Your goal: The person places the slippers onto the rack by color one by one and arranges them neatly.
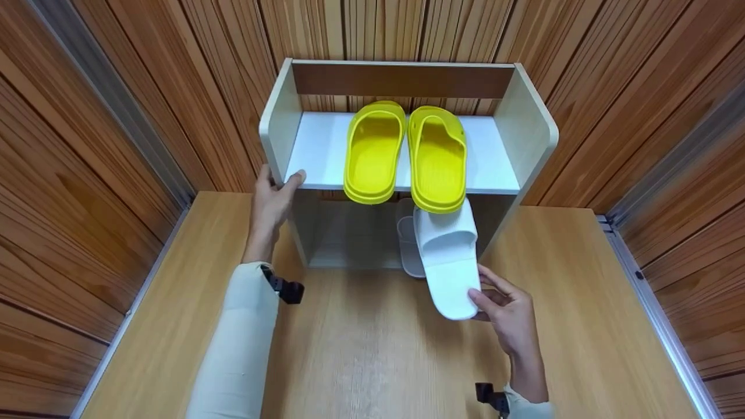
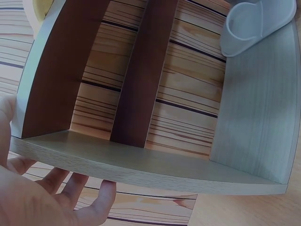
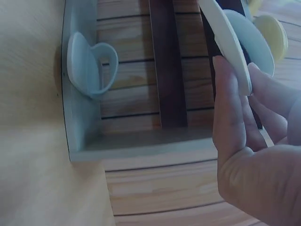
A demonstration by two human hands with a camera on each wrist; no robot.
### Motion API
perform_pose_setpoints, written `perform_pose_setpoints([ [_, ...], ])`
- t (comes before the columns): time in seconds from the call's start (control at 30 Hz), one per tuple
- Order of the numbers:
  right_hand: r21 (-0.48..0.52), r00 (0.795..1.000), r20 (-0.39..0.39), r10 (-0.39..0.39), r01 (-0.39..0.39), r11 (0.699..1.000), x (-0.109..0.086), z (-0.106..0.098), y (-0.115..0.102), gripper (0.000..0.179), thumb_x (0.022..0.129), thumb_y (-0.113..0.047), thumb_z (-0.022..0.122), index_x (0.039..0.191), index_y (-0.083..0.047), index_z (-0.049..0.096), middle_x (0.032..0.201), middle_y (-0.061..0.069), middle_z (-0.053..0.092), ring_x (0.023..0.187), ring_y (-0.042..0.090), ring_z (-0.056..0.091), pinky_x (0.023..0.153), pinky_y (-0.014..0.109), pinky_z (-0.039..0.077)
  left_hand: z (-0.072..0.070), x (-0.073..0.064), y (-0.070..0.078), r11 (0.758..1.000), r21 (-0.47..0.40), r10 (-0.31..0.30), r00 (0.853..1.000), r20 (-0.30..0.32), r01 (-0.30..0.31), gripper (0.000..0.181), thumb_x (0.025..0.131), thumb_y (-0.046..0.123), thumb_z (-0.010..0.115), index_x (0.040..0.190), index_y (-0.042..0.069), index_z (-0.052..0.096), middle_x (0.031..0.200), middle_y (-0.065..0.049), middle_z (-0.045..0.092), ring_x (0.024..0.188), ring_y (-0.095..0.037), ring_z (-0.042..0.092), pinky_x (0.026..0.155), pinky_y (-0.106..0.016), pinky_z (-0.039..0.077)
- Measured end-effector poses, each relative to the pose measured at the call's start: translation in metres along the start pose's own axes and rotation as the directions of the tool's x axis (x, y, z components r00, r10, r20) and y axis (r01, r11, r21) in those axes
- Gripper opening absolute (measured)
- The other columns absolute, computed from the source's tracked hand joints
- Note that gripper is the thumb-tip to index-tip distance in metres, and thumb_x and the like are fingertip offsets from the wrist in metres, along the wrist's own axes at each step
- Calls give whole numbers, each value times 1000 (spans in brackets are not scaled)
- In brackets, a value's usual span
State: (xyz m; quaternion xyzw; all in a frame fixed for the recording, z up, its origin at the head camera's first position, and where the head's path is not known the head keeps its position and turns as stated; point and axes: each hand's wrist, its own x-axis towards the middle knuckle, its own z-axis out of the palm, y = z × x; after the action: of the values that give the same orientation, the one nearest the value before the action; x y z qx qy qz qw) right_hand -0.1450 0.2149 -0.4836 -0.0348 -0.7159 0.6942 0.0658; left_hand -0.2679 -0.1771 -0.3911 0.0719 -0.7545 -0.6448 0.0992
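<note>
A small two-tier shoe rack (image 1: 509,188) stands against the back wall. At its left side panel my left hand (image 1: 270,212) grips the rack, thumb on the upper shelf's front edge and fingers around the panel's outer side (image 2: 56,188). My right hand (image 1: 509,311) pinches a white slide slipper (image 1: 451,273) by its heel end, thumb on top. That slipper is held in front of the lower tier, its strap end toward the rack and partly behind a yellow clog. Its mate, another white slipper (image 1: 412,256), sits on the lower shelf (image 3: 82,132), partly hidden in the head view.
Two yellow clogs, a left one (image 1: 374,154) and a right one (image 1: 437,160), stand on the upper shelf, heels overhanging its front edge. Wood-panelled walls (image 1: 87,174) rise on both sides and behind. Metal rails (image 1: 652,308) line the wooden floor (image 1: 361,361).
</note>
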Motion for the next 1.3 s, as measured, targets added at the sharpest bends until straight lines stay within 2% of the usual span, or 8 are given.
perform_pose_setpoints([
  [0.2, 34, 999, 32, 27, -28, 999, 5, 18, 1, 52, 89, 9, 72, 139, 0, 60, 116, 19, 66, 88, 25, 72, 63, 39, 61, -3, -1, 0, 1000, -5, -1, 1000, -3, 1, 68, 98, 31, 65, 155, 11, 33, 156, -17, 36, 144, -34, 34, 115, -54, 31],
  [0.47, 67, 997, 57, 60, -64, 996, 14, 39, 6, 53, 90, 8, 71, 141, -2, 58, 120, 21, 63, 92, 24, 72, 67, 39, 61, -5, -2, -1, 1000, 15, -15, 1000, -12, 16, 69, 98, 33, 65, 155, 11, 33, 157, -18, 35, 145, -35, 34, 115, -54, 31],
  [0.87, 69, 988, 93, 120, -126, 990, 25, 53, 5, 54, 93, 6, 68, 144, -5, 56, 129, 19, 63, 103, 25, 71, 67, 33, 60, -1, 0, -1, 1000, 8, -9, 1000, -11, 9, 68, 98, 32, 66, 154, 10, 34, 157, -17, 37, 144, -34, 35, 115, -54, 31],
  [1.07, 123, 982, 132, 131, -148, 981, 29, 59, 8, 56, 91, 10, 67, 144, 0, 55, 127, 21, 62, 100, 26, 70, 65, 30, 59, 0, 0, 0, 1000, -9, 19, 1000, 9, -19, 66, 98, 31, 65, 152, 7, 36, 152, -21, 39, 141, -36, 38, 114, -53, 33],
  [1.3, 160, 975, 167, 143, -170, 972, 34, 67, 12, 60, 91, 14, 65, 147, 1, 49, 131, 23, 57, 104, 29, 67, 68, 31, 60, -1, 0, 0, 1000, 6, 7, 1000, 9, -7, 67, 99, 31, 65, 155, 11, 33, 156, -18, 36, 144, -36, 35, 115, -55, 31],
])
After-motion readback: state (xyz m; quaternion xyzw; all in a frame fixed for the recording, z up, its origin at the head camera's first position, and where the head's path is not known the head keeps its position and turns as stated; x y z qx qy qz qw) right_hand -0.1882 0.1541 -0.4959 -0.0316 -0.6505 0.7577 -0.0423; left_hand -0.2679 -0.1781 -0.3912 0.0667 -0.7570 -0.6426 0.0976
